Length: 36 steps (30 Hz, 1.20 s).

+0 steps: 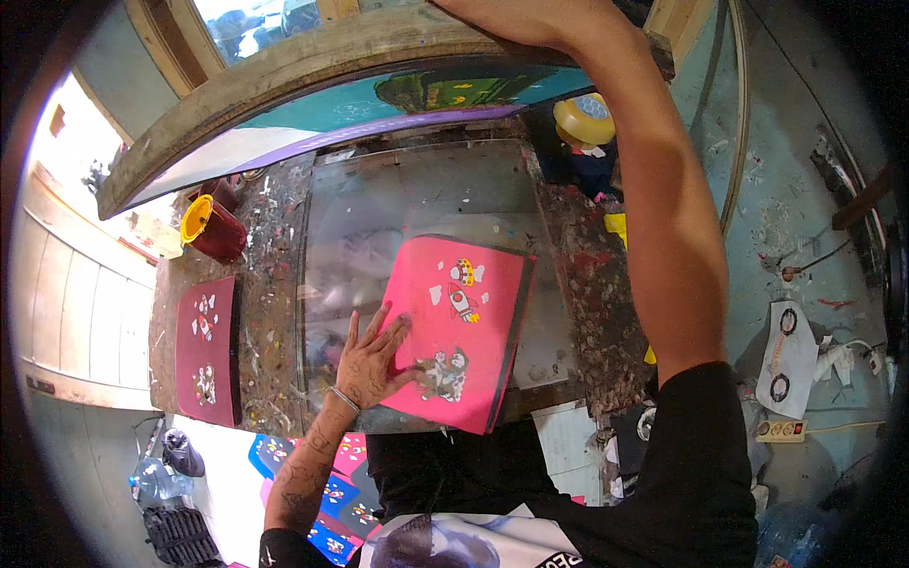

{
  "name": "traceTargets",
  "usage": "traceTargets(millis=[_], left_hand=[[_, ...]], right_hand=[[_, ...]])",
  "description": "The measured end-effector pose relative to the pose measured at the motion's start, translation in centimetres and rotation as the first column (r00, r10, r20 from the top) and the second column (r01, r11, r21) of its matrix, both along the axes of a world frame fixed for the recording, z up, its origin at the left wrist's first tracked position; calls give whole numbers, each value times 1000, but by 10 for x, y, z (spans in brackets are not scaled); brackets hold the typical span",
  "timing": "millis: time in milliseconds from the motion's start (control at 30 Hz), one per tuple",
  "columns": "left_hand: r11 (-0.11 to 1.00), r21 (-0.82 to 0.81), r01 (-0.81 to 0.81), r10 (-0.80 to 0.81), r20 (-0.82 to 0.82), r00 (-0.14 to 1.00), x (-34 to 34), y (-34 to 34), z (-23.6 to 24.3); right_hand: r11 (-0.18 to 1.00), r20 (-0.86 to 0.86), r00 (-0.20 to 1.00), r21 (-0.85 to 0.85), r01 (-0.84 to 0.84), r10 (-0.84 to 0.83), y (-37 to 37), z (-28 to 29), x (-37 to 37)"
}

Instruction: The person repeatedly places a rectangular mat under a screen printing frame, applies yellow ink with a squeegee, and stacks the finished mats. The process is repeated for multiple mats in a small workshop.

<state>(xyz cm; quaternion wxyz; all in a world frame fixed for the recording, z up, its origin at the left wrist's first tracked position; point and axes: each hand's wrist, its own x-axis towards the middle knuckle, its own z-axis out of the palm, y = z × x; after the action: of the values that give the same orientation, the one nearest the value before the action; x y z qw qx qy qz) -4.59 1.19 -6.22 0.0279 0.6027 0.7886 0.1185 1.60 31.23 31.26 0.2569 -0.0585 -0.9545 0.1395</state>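
My left hand [371, 364] lies with fingers spread on the left side of a bright pink sheet [436, 327]. Dark edging runs along the sheet's right and far sides, and small cartoon prints of a rocket, clouds and a figure show on it. It rests at an angle on a glass plate [360, 199] set in the worktable. Beyond it, a wooden screen-printing frame [284, 90] stands tilted up, its underside stained teal, purple and green. My right arm reaches far forward, and my right hand [502, 17] grips the frame's upper edge; its fingertips are out of view.
A maroon printed sheet [206, 350] lies at the table's left, below a red pot with a yellow rim [216, 232]. Yellow tape rolls [582, 120] sit at the far right. Several printed sheets [336, 492] lie low at the left. A power strip [781, 432] is at the right.
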Motion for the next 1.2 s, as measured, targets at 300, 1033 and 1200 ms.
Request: traceTargets(millis=[300, 1033, 1200], left_hand=[[998, 63, 29, -34, 72, 997, -39, -6, -13], [994, 101, 28, -40, 116, 992, -43, -2, -17], [996, 82, 28, -39, 135, 990, -43, -1, -19]], right_hand=[[994, -82, 992, 39, 99, -95, -6, -4, -9], [982, -312, 949, 158, 100, -46, -11, -25, -16], [990, -78, 989, 57, 130, -126, -5, -6, -16]])
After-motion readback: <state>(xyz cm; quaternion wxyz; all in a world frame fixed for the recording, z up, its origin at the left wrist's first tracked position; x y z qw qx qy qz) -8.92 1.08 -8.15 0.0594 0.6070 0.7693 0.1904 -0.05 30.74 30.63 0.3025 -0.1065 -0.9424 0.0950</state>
